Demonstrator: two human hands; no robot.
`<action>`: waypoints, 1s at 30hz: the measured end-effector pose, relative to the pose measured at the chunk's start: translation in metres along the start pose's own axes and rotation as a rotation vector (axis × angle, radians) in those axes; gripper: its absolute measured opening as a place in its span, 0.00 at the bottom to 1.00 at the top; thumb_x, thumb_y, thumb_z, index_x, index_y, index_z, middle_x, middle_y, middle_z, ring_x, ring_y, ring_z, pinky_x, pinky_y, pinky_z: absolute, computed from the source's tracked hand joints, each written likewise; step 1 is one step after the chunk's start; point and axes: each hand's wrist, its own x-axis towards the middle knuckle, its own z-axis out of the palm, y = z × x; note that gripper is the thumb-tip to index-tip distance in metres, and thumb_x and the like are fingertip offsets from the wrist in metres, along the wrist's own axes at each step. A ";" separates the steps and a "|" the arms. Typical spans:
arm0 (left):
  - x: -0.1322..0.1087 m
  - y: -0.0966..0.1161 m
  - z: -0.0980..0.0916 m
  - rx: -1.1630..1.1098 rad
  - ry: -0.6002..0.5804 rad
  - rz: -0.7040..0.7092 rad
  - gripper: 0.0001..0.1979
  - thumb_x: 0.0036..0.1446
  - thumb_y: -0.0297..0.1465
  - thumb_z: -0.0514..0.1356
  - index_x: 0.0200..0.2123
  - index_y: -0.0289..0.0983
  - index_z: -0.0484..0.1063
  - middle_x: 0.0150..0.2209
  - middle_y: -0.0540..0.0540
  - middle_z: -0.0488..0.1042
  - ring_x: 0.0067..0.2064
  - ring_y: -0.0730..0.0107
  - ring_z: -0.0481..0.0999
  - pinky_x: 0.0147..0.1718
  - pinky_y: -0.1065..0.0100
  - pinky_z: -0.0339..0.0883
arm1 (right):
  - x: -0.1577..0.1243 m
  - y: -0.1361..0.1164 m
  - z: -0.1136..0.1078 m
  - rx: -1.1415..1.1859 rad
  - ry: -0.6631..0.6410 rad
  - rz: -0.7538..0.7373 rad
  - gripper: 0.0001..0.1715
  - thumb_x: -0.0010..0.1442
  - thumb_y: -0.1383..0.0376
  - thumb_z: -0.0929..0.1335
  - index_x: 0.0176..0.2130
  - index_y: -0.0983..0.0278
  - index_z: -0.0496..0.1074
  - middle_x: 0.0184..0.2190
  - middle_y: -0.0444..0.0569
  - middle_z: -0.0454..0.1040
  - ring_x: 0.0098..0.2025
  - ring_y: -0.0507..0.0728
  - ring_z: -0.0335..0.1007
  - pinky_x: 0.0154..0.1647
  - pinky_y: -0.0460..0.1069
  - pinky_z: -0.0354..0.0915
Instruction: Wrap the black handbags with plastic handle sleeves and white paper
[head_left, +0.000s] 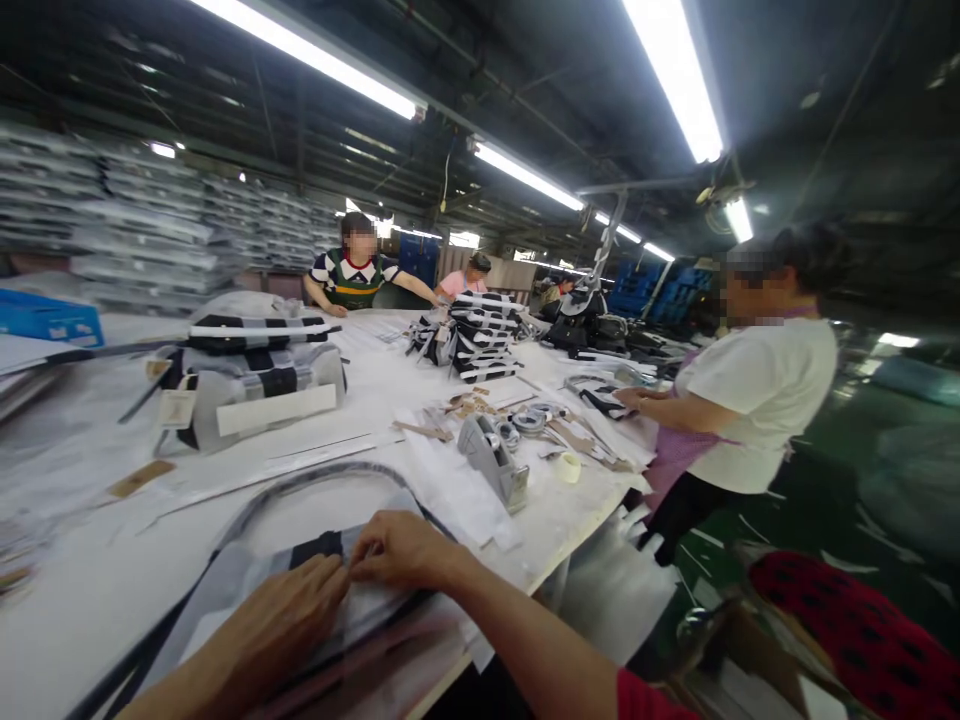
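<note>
A flat grey and black bag with a long black strap lies on the table before me, partly under pale, see-through wrapping. My left hand rests across it, fingers bent and pressed together on its surface. Just to the right, my right hand is closed in a pinch at the bag's upper middle, the fingertips almost touching the left hand. What lies between those fingertips is too small to make out. A brown tag is on the table to the left.
A grey tape dispenser and tape roll stand right of the bag. Wrapped bags and a striped bag stack are farther back. One co-worker stands at the right edge, another across the table. A red spotted cover is lower right.
</note>
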 end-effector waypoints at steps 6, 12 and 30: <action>-0.014 -0.004 -0.032 -0.219 0.048 0.077 0.12 0.63 0.23 0.52 0.44 0.38 0.73 0.37 0.46 0.75 0.35 0.67 0.74 0.33 0.70 0.63 | -0.014 -0.001 0.008 0.107 0.086 -0.043 0.06 0.56 0.71 0.71 0.33 0.62 0.78 0.33 0.44 0.75 0.37 0.52 0.71 0.43 0.46 0.64; -0.013 -0.011 -0.041 -0.343 0.083 0.173 0.07 0.64 0.24 0.55 0.36 0.36 0.73 0.34 0.47 0.73 0.33 0.71 0.71 0.33 0.72 0.62 | -0.015 0.014 0.012 0.219 0.074 -0.105 0.05 0.56 0.70 0.69 0.32 0.62 0.76 0.35 0.46 0.75 0.39 0.54 0.71 0.46 0.49 0.64; -0.001 0.011 -0.041 -0.022 0.026 0.289 0.10 0.61 0.19 0.53 0.37 0.31 0.75 0.36 0.40 0.79 0.32 0.63 0.77 0.28 0.66 0.67 | -0.018 0.015 0.015 0.248 0.104 -0.078 0.05 0.54 0.72 0.70 0.30 0.62 0.77 0.37 0.46 0.77 0.42 0.54 0.72 0.49 0.49 0.65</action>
